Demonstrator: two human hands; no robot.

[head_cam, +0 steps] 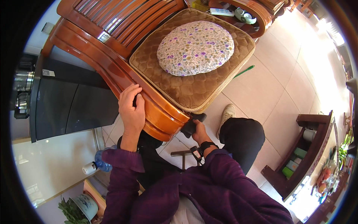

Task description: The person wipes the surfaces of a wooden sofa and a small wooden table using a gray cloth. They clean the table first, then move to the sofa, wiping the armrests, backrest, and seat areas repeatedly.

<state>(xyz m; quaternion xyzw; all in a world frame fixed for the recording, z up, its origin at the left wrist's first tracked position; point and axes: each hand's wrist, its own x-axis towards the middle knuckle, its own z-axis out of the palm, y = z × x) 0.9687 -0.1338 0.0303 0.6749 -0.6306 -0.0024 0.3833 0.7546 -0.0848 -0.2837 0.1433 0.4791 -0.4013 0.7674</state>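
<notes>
My left hand (132, 107) rests on the polished wooden armrest (165, 117) of a slatted chair, its fingers curled over the top face. Beneath the front end of the armrest, my right hand (199, 131) grips a dark cloth (190, 127), whose far side is partly hidden by the wood. On the chair lies a brown quilted seat pad (179, 89) with a braided edge. A round floral cushion (195, 48) sits on top of the pad.
A dark cabinet (75, 103) stands left of the chair. Behind the seat, a small wooden table (263, 26) holds a white power strip (221, 12). A green stick (244, 71) lies on the tiles. A dark wooden table with a shelf (300, 179) stands right.
</notes>
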